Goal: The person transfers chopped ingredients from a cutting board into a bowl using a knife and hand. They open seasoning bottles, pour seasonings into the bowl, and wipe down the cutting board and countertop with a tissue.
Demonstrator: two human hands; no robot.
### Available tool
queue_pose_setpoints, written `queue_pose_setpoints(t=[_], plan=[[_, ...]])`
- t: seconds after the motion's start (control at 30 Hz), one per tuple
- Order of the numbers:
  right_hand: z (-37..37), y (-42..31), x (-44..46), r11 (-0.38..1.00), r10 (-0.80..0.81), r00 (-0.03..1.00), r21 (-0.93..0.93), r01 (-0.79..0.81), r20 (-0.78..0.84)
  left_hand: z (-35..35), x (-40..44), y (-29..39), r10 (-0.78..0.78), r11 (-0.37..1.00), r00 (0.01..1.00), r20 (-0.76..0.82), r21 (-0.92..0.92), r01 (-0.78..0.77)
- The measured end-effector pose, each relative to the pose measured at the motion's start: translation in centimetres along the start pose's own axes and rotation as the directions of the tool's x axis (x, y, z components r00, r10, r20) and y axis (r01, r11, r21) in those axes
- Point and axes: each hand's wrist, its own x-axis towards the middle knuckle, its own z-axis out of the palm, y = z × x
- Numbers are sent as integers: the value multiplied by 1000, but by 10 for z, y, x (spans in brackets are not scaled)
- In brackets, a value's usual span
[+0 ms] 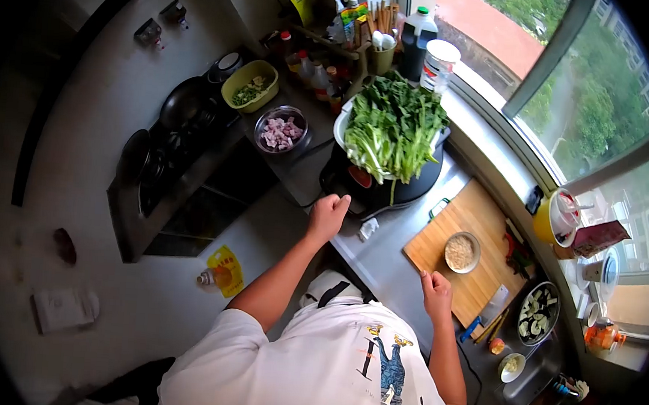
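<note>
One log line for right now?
left hand: curled, near black appliance | right hand: curled, near rectangular wooden board | leafy green vegetables: in white basin

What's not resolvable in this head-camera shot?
All head view:
- Palms of left hand and right hand: hidden by curled fingers.
- Inside of round white basin: covered by leafy green vegetables.
- Fine print on yellow plastic packet: too small.

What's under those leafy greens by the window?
Under the greens is a white bowl, partly showing, and something black below. The bowl's inside is covered.
</note>
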Motion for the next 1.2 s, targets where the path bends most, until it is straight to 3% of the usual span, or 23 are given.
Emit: queue_pose_setpoints(t=[0.17, 0.23, 0.33, 0.43, 0.5, 0.57, 0.6, 0.77, 0.9, 0.97, 1.07, 1.2], plan=[[86, -55, 25, 995, 95, 987, -26, -92, 130, -44, 90, -32, -15, 1000, 996, 85, -4, 15], [122, -85, 36, 994, 90, 987, -68, -81, 132, -55, 123, -55, -41, 997, 982, 187, -61, 53], [155, -124, 55, 987, 152, 923, -8, -159, 354, -77, 165, -78, -112, 993, 953, 281, 4, 116], [163, -153, 70, 992, 129, 965, -32, -125, 227, -88, 204, -110, -135, 991, 938, 318, 40, 129], [169, -155, 78, 981, 191, 971, -66, -183, 147, -91, 227, -124, -169, 985, 931, 325, 92, 147], [175, -159, 86, 971, 240, 967, -27, -239, 83, -93, 240, -125, -44, 999, 968, 245, 28, 39], [177, -173, 90, 968, 249, 966, -15, -249, 63, -96, 248, -127, -77, 996, 957, 279, 53, 65], [188, -180, 105, 968, 221, 972, 101, -228, 74, -95, 278, -122, -107, 994, 943, 314, 15, 108], [189, -194, 113, 941, 283, 959, 186, -284, 29, -86, 310, -109, -148, 984, 941, 304, 142, 109], [187, -198, 114, 933, 303, 952, 193, -304, 33, -84, 330, -87, -79, 988, 971, 227, 150, 45], [186, -193, 111, 941, 294, 955, 166, -294, 24, -71, 362, -64, 149, 958, 970, 193, 216, -190], [188, -189, 99, 943, 302, 953, 152, -297, -9, -40, 402, -53, 169, 929, 948, 269, 277, -244]])
